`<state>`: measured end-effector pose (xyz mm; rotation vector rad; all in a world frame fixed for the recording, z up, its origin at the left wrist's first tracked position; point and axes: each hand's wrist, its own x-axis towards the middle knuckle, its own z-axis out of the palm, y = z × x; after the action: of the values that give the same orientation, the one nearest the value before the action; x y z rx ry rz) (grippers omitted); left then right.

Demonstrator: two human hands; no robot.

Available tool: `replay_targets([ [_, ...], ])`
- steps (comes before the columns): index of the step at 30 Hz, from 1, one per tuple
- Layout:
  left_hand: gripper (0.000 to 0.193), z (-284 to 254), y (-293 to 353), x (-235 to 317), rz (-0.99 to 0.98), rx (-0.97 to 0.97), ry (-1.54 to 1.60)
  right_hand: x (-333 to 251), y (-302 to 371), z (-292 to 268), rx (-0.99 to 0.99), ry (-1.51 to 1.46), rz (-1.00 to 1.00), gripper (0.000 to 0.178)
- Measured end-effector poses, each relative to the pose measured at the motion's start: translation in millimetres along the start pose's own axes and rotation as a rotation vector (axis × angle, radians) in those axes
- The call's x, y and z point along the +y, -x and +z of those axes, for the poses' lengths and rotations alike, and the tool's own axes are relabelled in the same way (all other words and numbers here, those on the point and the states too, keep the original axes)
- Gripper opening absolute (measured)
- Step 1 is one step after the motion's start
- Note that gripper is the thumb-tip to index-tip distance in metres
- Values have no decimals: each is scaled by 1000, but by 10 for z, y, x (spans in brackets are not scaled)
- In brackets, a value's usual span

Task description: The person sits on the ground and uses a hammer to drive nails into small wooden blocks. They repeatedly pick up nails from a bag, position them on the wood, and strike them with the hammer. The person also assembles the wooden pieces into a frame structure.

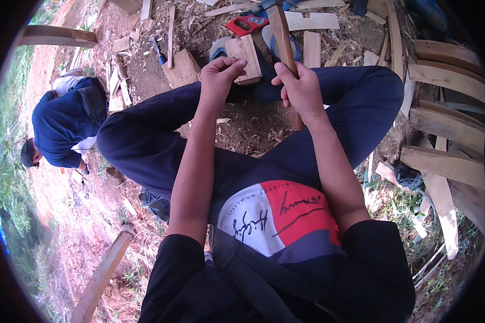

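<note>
Up at the top centre of the frame, the left hand (221,75) was curled tight over the near edge of a small wooden block (243,58), fingers hooked on its top face, pinning it down just above the knees. Right beside it, the right hand (302,89) was closed in a full fist around a wooden handle (282,37) of a hammer-like tool; the handle ran up and slightly left to a metal head (264,6) at the very top edge, its shape hard to make out. Block and handle sat near each other, not touching. A red-handled handsaw (246,24) lay among the wood scraps (312,21) just above the block. Curved wooden planks (447,124) were stacked along the right side. At the left of the frame, another person in a blue shirt (64,124) crouched on the bare dirt.
</note>
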<state>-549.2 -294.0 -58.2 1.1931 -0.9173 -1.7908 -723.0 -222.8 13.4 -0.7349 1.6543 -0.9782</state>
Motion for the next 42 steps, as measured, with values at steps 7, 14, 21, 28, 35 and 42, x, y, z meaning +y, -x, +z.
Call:
replay_targets([
  [7,23,52,-127,-394,54,84,-228,67,134,-92,40,-102,71,27],
  [14,22,22,-154,-503,190,134,-613,68,182,-76,-1,-107,57,27],
  [21,23,-27,-171,-541,146,108,-616,110,237,-97,-22,-116,63,27],
  [28,22,-102,-234,-627,114,90,-585,92,287,-110,-27,-91,60,27],
  [35,19,35,-134,-515,399,74,-813,88,509,-211,-83,170,16,30],
  [42,10,66,-169,-616,726,85,-1116,151,952,-244,-90,704,-151,34],
])
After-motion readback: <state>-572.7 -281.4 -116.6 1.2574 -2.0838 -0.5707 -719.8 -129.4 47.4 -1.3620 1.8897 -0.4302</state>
